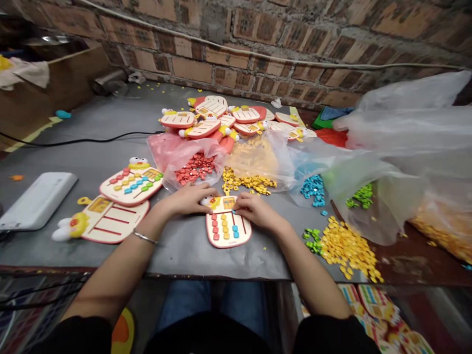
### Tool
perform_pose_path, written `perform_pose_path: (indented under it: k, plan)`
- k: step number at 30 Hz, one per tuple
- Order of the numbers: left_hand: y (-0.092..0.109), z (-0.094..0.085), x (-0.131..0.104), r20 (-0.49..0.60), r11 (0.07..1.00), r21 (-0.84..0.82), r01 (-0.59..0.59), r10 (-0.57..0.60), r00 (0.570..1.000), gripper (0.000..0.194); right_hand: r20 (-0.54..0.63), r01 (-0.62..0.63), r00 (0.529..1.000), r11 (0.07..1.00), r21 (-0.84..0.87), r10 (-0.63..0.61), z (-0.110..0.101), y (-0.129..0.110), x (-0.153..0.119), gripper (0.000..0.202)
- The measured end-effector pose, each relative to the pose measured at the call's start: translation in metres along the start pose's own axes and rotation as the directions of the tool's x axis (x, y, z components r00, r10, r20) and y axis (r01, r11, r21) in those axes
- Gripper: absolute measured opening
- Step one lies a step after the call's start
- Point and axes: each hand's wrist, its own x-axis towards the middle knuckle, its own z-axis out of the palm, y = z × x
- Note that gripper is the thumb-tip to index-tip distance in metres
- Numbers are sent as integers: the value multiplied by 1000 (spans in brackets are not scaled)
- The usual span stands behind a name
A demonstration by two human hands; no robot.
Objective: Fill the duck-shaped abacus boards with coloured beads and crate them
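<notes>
A cream toy board (239,239) with a red edge and a duck head lies on the table before me. Its slots carry a column of red beads, a column of yellow beads and two blue beads (235,231); the rightmost slot has none. My left hand (191,199) grips the board's upper left edge beside the duck head, fingers closed against it. At the top of the third slot, my right hand (257,210) pinches a small blue bead (233,212), mostly covered by its fingertips.
Two more boards (121,221) overlap at left near a white box (39,200). Behind is a heap of boards (206,129). Bags spill red beads (195,168), yellow beads (250,182), blue beads (312,190) and green beads (361,196). Loose yellow pieces (346,246) lie at right.
</notes>
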Motion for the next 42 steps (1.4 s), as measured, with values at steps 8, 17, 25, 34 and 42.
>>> perform_pose_path:
  k: [8, 17, 25, 34, 42]
  plan:
    - [0, 0, 1, 2, 1000, -2, 8, -8, 1000, 39, 242, -38, 970, 988, 152, 0, -41, -8, -13, 18]
    - [1, 0, 0, 7, 1000, -8, 24, -24, 1000, 40, -561, -856, 517, 379, -351, 646, -102, 70, -74, 16]
    - [0, 1, 0, -13, 1000, -6, 13, -13, 1000, 40, -503, -892, 452, 360, -273, 737, -109, 89, -96, 30]
    - [-2, 1, 0, -5, 1000, -7, -10, 10, 1000, 41, -459, -794, 608, 502, -342, 649, -92, 98, -74, 33]
    - [-2, 1, 0, -3, 1000, -5, -1, 1, 1000, 42, -698, -824, 528, 490, -284, 484, -98, 89, -76, 26]
